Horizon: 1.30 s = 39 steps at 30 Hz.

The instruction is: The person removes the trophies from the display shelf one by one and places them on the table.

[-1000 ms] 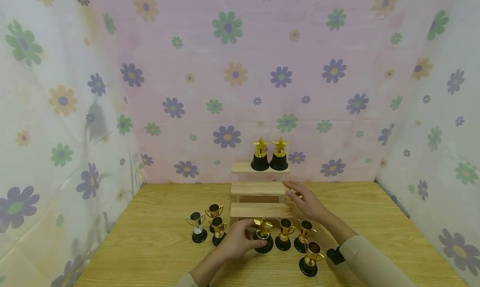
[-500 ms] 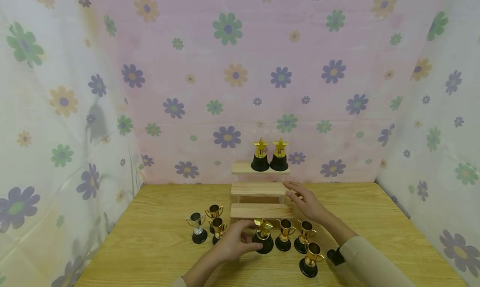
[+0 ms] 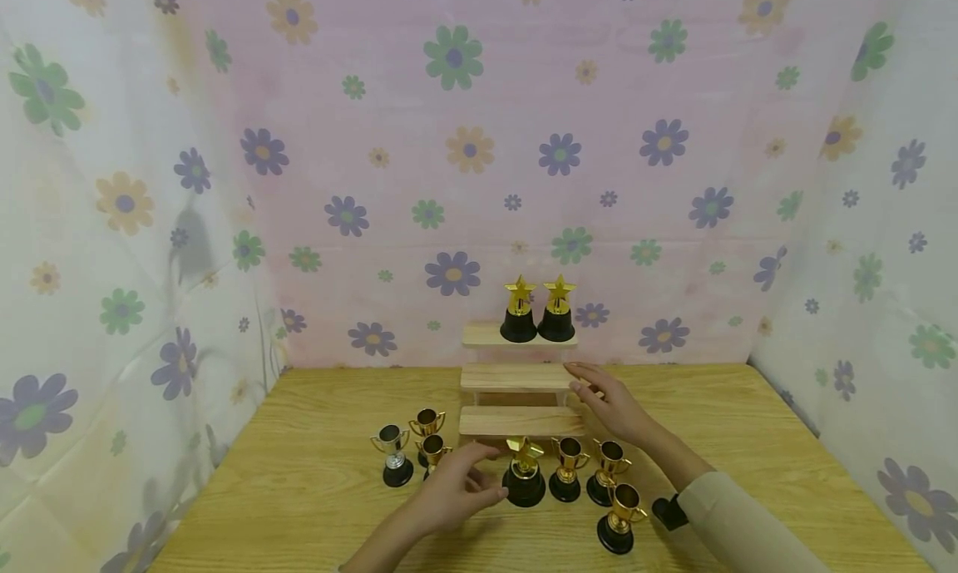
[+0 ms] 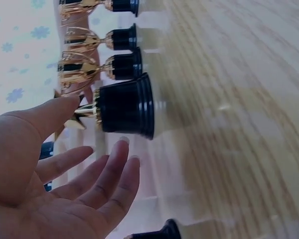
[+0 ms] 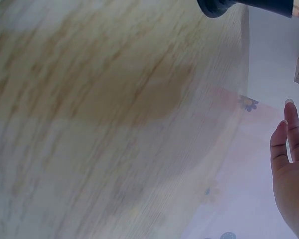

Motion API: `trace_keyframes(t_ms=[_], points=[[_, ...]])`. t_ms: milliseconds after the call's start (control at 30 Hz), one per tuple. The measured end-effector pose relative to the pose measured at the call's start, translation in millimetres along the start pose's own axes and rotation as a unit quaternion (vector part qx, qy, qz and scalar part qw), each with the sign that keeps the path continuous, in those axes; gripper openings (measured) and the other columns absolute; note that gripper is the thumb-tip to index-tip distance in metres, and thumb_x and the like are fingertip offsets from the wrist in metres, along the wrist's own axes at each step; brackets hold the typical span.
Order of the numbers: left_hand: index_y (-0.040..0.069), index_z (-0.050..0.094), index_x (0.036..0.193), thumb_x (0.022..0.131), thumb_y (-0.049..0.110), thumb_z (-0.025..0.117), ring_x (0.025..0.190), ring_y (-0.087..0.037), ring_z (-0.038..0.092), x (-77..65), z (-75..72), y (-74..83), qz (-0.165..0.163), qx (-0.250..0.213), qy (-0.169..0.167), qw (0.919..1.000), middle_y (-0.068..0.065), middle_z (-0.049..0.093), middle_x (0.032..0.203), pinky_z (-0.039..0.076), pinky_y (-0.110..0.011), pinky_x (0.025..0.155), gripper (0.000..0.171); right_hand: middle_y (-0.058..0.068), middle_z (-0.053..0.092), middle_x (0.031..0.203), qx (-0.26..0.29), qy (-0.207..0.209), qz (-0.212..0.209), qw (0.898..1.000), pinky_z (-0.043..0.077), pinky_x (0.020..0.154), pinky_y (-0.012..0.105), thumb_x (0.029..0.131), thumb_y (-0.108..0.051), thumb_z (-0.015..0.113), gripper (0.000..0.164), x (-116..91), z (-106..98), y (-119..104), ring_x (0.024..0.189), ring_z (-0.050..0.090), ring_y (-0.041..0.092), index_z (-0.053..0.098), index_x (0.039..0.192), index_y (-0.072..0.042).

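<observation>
My left hand [image 3: 452, 494] is beside a star trophy [image 3: 525, 483] that stands upright on the table, with a gap between fingers and base. In the left wrist view its fingers are spread, and the trophy's black base [image 4: 123, 107] is just beyond them. My right hand [image 3: 615, 405] is at the right end of the middle tier [image 3: 509, 377] of a wooden stepped shelf, fingertips right at the board's edge. Seen from the right wrist, that hand [image 5: 294, 172] has extended fingers and holds nothing. Two more star trophies [image 3: 519, 323] stand side by side on the top tier [image 3: 479, 335].
Three gold cup trophies [image 3: 569, 465] stand to the right of the star trophy. A silver cup trophy [image 3: 393, 452] and two gold ones [image 3: 427, 423] are on the left, partly behind my left hand. A small black object [image 3: 669, 513] lies by my right sleeve [image 3: 737, 515].
My left hand has let go of the star trophy and drawn back to the left, leaving it standing on the table. The right hand stays at the shelf.
</observation>
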<state>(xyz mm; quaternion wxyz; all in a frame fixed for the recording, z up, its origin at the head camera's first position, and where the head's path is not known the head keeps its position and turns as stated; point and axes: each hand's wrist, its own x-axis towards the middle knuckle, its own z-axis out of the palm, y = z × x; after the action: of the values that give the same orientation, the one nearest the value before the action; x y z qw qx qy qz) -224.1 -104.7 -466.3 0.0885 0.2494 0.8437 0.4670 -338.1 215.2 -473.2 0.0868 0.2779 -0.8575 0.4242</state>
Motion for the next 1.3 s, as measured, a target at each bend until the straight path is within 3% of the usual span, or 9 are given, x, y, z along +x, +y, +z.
trace_keyframes(t_ms=[233,367,600,700,1000,1133,1300], points=[[0.002,0.065,0.129,0.096,0.023,0.074,0.090,-0.011,0.066,-7.9,-9.2,9.1,0.022,-0.004,0.010,0.9997,-0.019,0.063,0.128,0.056,-0.023,0.076,0.040,0.023,0.043,0.155,-0.001,0.000,-0.003,1.000,0.056,0.083,0.036,0.110,-0.021,0.049,0.043,0.4,0.4,0.3,0.102,0.067,0.025,0.050,0.151,-0.008],[0.007,0.067,0.124,0.096,0.025,0.074,0.088,-0.007,0.065,-10.2,-12.7,20.9,0.025,0.004,0.013,0.9996,-0.012,0.065,0.124,0.056,-0.023,0.077,0.034,0.023,0.043,0.155,0.003,-0.001,-0.003,1.000,0.056,0.082,0.035,0.110,-0.020,0.049,0.043,0.8,-0.3,0.2,0.100,0.068,0.026,0.050,0.151,-0.007],[0.011,0.069,0.124,0.097,0.024,0.073,0.092,-0.009,0.066,-10.9,-22.0,43.0,0.071,0.035,0.037,0.9962,-0.004,0.068,0.119,0.058,-0.031,0.081,0.030,0.022,0.043,0.156,-0.003,-0.003,0.003,1.000,0.055,0.084,0.038,0.110,-0.023,0.049,0.044,0.7,-0.3,-2.9,0.102,0.067,0.024,0.050,0.151,-0.007],[0.012,0.068,0.125,0.098,0.024,0.072,0.094,-0.010,0.066,-8.4,-27.4,48.8,0.090,0.048,0.053,0.9934,-0.003,0.068,0.118,0.058,-0.035,0.083,0.030,0.022,0.043,0.156,-0.002,-0.003,0.004,1.000,0.055,0.084,0.038,0.110,-0.023,0.049,0.044,0.4,-0.4,-3.8,0.103,0.066,0.023,0.050,0.151,-0.006],[0.016,0.066,0.130,0.097,0.021,0.074,0.098,-0.018,0.067,5.6,-46.7,60.1,0.106,0.060,0.095,0.9880,0.001,0.066,0.125,0.058,-0.041,0.086,0.034,0.022,0.042,0.157,0.007,-0.004,0.011,1.000,0.055,0.082,0.037,0.110,-0.023,0.050,0.043,0.4,0.1,-1.7,0.100,0.066,0.023,0.051,0.151,-0.009],[0.017,0.066,0.131,0.097,0.022,0.073,0.101,-0.018,0.065,9.6,-52.2,62.7,0.104,0.065,0.109,0.9864,0.002,0.066,0.125,0.056,-0.045,0.090,0.035,0.021,0.042,0.157,0.014,-0.003,0.015,1.000,0.055,0.081,0.037,0.110,-0.023,0.050,0.043,-0.1,0.3,-1.6,0.100,0.066,0.024,0.051,0.151,-0.009],[0.013,0.066,0.130,0.097,0.023,0.073,0.102,-0.020,0.066,15.1,-54.3,63.8,0.106,0.076,0.120,0.9841,0.000,0.067,0.124,0.056,-0.043,0.090,0.035,0.021,0.042,0.156,0.016,-0.005,0.017,1.000,0.055,0.080,0.036,0.110,-0.023,0.051,0.044,-0.3,0.2,-2.6,0.099,0.066,0.024,0.051,0.151,-0.009]])
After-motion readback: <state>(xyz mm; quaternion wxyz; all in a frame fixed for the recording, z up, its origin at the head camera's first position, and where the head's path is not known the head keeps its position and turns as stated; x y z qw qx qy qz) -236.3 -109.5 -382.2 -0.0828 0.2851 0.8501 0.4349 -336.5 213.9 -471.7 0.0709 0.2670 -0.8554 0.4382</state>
